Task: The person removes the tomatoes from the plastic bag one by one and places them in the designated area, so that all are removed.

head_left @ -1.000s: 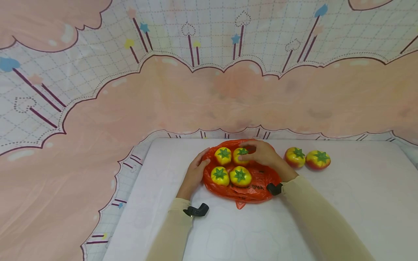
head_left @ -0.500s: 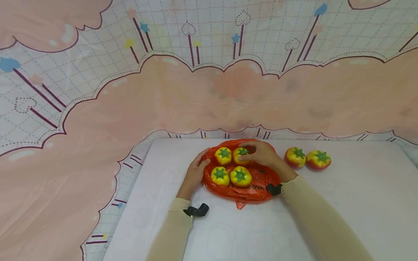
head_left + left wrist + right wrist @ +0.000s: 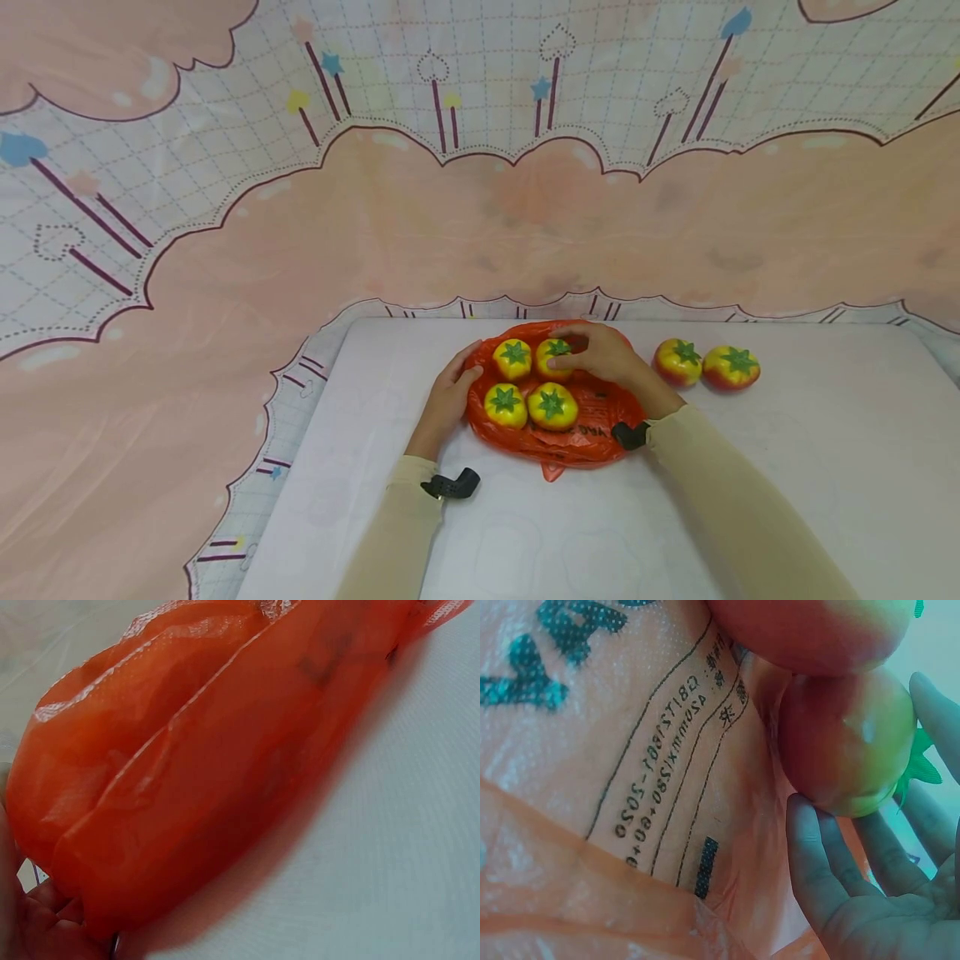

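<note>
A red plastic bag [image 3: 600, 408] lies spread on the white table, its rim bunched up around several yellow-and-red tomatoes with green star-shaped tops. My left hand [image 3: 448, 392] holds the bag's left rim, thumb on the inner side; in the left wrist view its fingers [image 3: 56, 915] show behind the red film [image 3: 187, 772]. My right hand [image 3: 603, 352] reaches in over the back right of the bag and grips the back right tomato [image 3: 545, 364], thumb and fingers around its sides. In the right wrist view this tomato [image 3: 844, 742] touches another tomato [image 3: 817, 634].
Two more tomatoes, one on the left [image 3: 677, 363] and one on the right [image 3: 731, 368], sit side by side on the table [image 3: 825, 467] right of the bag. Behind the table hangs a patterned cloth [image 3: 480, 225]. A bag handle [image 3: 552, 472] sticks out at the front.
</note>
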A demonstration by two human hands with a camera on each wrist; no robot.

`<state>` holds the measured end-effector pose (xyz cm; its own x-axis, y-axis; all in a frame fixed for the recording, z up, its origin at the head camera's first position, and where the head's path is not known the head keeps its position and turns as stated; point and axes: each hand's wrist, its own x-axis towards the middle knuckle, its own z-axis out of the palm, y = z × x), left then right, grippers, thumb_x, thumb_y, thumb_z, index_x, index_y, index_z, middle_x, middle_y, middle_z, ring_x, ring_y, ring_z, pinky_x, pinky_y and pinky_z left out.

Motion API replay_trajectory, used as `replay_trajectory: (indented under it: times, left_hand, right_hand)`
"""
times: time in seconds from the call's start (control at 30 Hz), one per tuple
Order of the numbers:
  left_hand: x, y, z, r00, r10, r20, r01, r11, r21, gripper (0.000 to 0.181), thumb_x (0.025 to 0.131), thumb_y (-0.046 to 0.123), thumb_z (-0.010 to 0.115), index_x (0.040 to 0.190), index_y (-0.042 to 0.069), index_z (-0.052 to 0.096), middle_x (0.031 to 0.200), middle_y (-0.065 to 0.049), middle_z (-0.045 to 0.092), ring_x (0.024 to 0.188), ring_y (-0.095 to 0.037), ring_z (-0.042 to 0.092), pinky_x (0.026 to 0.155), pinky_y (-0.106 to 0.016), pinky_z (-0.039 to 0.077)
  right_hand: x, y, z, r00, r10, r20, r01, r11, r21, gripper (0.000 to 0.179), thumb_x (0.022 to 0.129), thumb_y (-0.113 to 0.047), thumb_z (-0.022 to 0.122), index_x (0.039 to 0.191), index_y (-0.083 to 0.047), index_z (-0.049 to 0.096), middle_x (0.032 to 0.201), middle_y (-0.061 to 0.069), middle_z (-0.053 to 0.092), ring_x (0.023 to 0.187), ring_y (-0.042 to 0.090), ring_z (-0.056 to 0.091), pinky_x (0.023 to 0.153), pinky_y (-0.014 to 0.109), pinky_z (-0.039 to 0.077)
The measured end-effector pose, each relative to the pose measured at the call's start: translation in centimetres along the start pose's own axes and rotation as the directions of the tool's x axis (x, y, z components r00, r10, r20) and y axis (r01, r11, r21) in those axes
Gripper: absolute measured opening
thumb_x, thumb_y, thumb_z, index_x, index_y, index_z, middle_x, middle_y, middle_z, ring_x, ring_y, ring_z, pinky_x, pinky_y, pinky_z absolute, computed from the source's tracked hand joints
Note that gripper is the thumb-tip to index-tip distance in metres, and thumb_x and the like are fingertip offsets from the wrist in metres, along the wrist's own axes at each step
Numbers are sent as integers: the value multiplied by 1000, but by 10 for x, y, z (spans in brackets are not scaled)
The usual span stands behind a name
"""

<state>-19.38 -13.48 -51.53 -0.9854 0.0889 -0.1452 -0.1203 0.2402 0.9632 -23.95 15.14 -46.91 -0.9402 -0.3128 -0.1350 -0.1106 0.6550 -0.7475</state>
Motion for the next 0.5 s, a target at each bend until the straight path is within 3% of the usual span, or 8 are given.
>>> replay_trajectory:
  times: [0.27,0.5]
  left_hand:
    - [-1,1,1,1000,-6,-7,6,1000,5,44,103,39,53,146,47,50,159,12,44,152,-21,35,122,-51,35]
    - [1,0,2,1000,-7,-6,7,1000,0,44,103,40,53,147,46,50,159,13,44,152,-21,36,121,-51,36]
  right_hand:
    - [-2,-1,-4,1000,2,21,-3,1000,27,69,80,-54,82,139,-23,64,149,12,54,140,38,45,119,64,34]
    - [-5,-2,-8,1000,0,14,-1,998,57,66,80,-52,82,137,-24,65,149,10,55,140,37,46,118,62,37]
